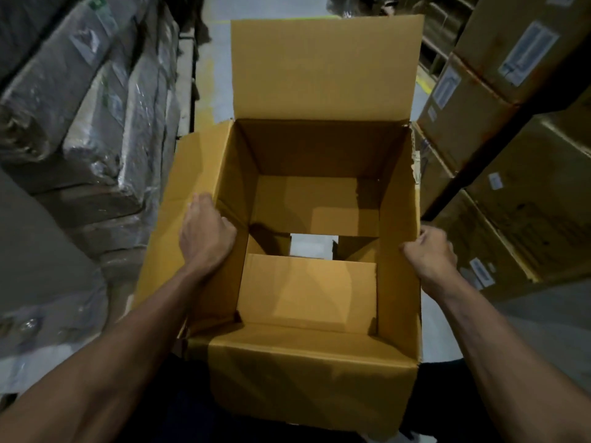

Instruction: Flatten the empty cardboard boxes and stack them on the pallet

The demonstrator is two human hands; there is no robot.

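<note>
An empty brown cardboard box (313,148) fills the middle of the view, held up in front of me with its top open. Its far flap stands upright and its left flap folds outward. The bottom flaps are parted, and grey floor shows through a gap between them. My left hand (204,235) grips the top edge of the left wall, fingers curled inside. My right hand (430,251) grips the right wall's edge from outside. No pallet is in view.
Stretch-wrapped stacks of goods (96,123) stand close on the left. Shelved brown cartons with white labels (499,91) line the right. A narrow grey floor aisle (217,59) runs ahead between them, with a yellow line on it.
</note>
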